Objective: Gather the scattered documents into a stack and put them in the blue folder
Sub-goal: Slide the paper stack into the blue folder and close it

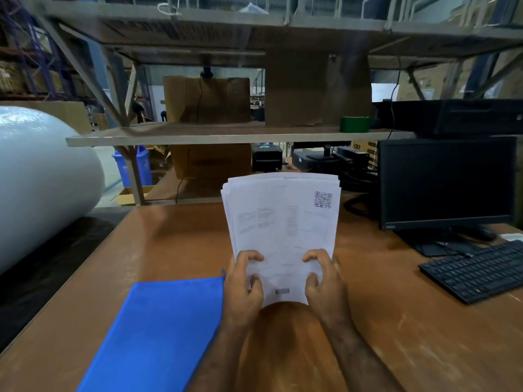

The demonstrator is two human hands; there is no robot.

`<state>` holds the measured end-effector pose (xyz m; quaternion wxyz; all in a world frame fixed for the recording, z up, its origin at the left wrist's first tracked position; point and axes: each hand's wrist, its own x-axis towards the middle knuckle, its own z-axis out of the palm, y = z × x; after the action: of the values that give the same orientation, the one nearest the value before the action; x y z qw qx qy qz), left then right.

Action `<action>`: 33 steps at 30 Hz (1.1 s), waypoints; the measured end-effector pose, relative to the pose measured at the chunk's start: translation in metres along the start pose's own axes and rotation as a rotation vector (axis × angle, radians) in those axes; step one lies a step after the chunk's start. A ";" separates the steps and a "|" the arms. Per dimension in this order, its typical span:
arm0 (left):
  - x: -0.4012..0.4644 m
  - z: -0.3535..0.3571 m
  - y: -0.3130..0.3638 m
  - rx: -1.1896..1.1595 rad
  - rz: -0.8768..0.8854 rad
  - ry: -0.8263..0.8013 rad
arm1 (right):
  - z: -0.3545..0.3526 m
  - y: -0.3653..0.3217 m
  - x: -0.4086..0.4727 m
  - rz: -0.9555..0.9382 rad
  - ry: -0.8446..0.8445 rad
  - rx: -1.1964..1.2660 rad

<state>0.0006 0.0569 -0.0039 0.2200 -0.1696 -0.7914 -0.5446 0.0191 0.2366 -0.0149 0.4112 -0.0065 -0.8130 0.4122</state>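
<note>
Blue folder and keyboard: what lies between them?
In the head view, both hands holding the paper stack upright, over bare table.

Documents (283, 222) at counter (175, 239) centre, folder (161, 329) lying near left of them. Monitor (447, 182) far right, keyboard (478, 273) before it.

Print on the top sheet of the documents (283, 222) above both hands is too blurred to read. The left hand (245, 281) covers the stack's lower left corner, the right hand (325, 281) its lower right. Left of the left hand, the blue folder (158, 332) runs off the bottom edge.
</note>
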 end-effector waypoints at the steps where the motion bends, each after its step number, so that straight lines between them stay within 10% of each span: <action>1: 0.002 0.001 -0.001 0.006 0.007 0.008 | 0.002 0.002 0.001 -0.004 0.006 0.002; 18: 0.007 -0.007 0.004 0.023 0.087 -0.203 | -0.028 0.008 0.021 -0.078 -0.384 -0.133; 24: 0.013 -0.002 0.019 -0.086 0.066 -0.154 | -0.026 0.001 0.029 -0.053 -0.202 -0.238; 33: 0.001 0.011 -0.010 0.084 0.026 -0.189 | -0.016 0.013 0.018 -0.008 -0.351 -0.324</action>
<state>-0.0075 0.0640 -0.0146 0.1583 -0.2214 -0.8284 -0.4895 0.0138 0.2625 -0.0069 0.2589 0.0023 -0.9275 0.2696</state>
